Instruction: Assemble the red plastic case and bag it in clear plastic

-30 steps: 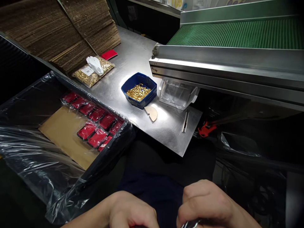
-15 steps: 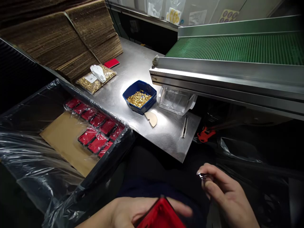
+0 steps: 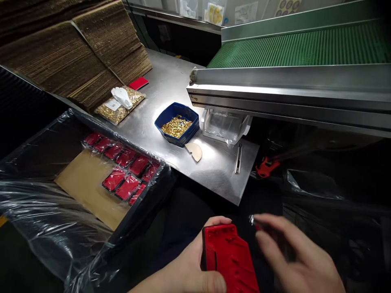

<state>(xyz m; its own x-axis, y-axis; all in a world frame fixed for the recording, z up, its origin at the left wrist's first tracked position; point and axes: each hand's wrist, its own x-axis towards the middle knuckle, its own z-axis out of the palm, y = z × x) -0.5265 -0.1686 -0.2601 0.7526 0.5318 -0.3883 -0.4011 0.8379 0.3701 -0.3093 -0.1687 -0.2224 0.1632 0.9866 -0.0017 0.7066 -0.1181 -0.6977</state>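
Note:
My left hand (image 3: pixel 189 270) grips a red plastic part (image 3: pixel 229 258) near the bottom middle of the view, flat face up over my dark lap. Just right of it, my right hand (image 3: pixel 293 260) is blurred by motion and pinches a small shiny metal piece (image 3: pixel 252 220) between thumb and forefinger, a little above the part's top right corner. The two hands are close but do not touch.
A steel table (image 3: pixel 214 171) carries a blue bowl of gold pieces (image 3: pixel 177 124), a bag of gold pieces (image 3: pixel 119 105), a clear tub (image 3: pixel 224 127) and a metal tool (image 3: pixel 238 158). At left, a plastic-lined bin (image 3: pixel 39 215) holds wrapped red parts (image 3: pixel 124 169). Green conveyor (image 3: pixel 302 49) runs at right; cardboard stacks (image 3: pixel 70 53) stand behind.
My left hand has raised the red part into full view. My right hand separated from the left, rose with the metal piece, and now sits beside the part's upper corner.

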